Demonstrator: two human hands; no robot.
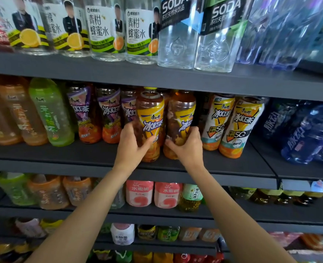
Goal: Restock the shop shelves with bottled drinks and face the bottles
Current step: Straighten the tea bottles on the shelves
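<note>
Two hands outstretched, left hand [131, 147] and right hand [188, 149] each gripping an iced-tea bottle [150, 118].

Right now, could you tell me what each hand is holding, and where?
Each grips one yellow-labelled iced tea bottle by its lower body: left hand the left bottle, right hand the right bottle.

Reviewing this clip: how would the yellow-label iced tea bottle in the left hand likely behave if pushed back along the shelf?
The yellow-label iced tea bottle looks full of amber liquid, so probably heavy for its size. It stands tall on a narrow base, so a high push might tip it; the left hand grips low, which likely helps. Its smooth plastic would probably slide on the flat dark shelf.
</note>
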